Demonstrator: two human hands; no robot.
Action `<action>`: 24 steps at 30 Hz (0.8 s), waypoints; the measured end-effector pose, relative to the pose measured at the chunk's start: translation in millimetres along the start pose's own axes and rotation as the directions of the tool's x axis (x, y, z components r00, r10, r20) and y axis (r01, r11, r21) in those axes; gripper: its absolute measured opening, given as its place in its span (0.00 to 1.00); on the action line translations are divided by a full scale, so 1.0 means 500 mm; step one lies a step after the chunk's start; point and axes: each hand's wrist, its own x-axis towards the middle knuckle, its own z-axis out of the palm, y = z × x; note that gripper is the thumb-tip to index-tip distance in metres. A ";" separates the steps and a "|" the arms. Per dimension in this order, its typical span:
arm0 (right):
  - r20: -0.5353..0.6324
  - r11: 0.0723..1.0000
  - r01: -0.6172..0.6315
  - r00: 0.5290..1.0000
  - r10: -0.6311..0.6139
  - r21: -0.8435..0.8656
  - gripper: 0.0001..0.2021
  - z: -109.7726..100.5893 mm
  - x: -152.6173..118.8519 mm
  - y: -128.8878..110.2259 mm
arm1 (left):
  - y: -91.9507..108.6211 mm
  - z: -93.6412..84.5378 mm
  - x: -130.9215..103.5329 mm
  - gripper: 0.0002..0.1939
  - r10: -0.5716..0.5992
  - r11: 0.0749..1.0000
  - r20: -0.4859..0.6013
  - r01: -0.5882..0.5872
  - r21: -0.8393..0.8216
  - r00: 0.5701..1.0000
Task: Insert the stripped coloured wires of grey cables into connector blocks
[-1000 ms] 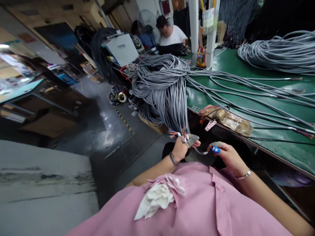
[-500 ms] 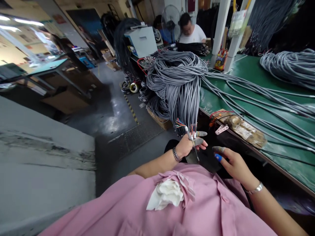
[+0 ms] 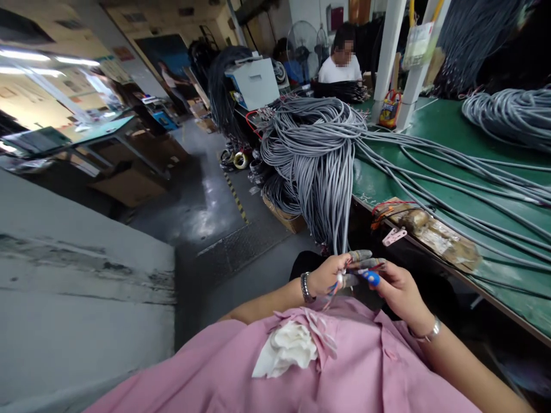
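Observation:
My left hand (image 3: 330,275), with grey finger cots on its fingertips, is closed on the stripped ends of grey cables. Thin coloured wires (image 3: 332,292) fan out below it, by a white band. My right hand (image 3: 396,287) meets it from the right, its thumb in a blue cover and a finger in a grey cot. Its fingertips are pinched on thin wires from the same cable end. Above the hands, a large bundle of grey cables (image 3: 321,166) hangs over the bench corner.
On the green bench (image 3: 439,123) lie long grey cables, a coil of grey cable (image 3: 512,117) and a taped wooden block (image 3: 443,235). A pink clip (image 3: 395,236) sits at the bench edge. A co-worker (image 3: 342,63) sits across, near a fan. A white wall (image 3: 86,275) stands left.
My right hand has come left to my left hand and now pinches the wires. The coloured wires that pointed up above my left hand now hang below it. The view has shifted slightly.

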 end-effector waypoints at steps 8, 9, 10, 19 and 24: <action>-0.099 0.999 -0.041 0.994 0.042 0.007 0.09 -0.089 -0.047 0.035 | 0.006 -0.111 -0.019 0.23 0.037 0.990 -0.189 -0.062 -0.127 0.981; -0.058 0.999 -0.038 0.998 0.037 -0.027 0.09 -0.088 -0.041 0.037 | 0.005 -0.119 -0.013 0.22 0.041 0.990 -0.250 -0.074 -0.124 0.967; -0.027 0.998 -0.034 0.999 0.033 -0.050 0.09 -0.084 -0.034 0.041 | 0.005 -0.123 -0.006 0.20 0.042 0.989 -0.294 -0.081 -0.122 0.955; 0.002 0.964 -0.133 0.991 0.136 0.232 0.12 -0.004 0.026 0.062 | -0.005 -0.010 0.054 0.19 -0.042 0.997 0.009 0.042 0.064 0.999; -0.050 0.901 -0.186 0.974 0.222 0.392 0.12 -0.003 0.026 0.043 | -0.026 -0.006 0.060 0.17 -0.139 0.978 0.094 0.122 0.166 0.986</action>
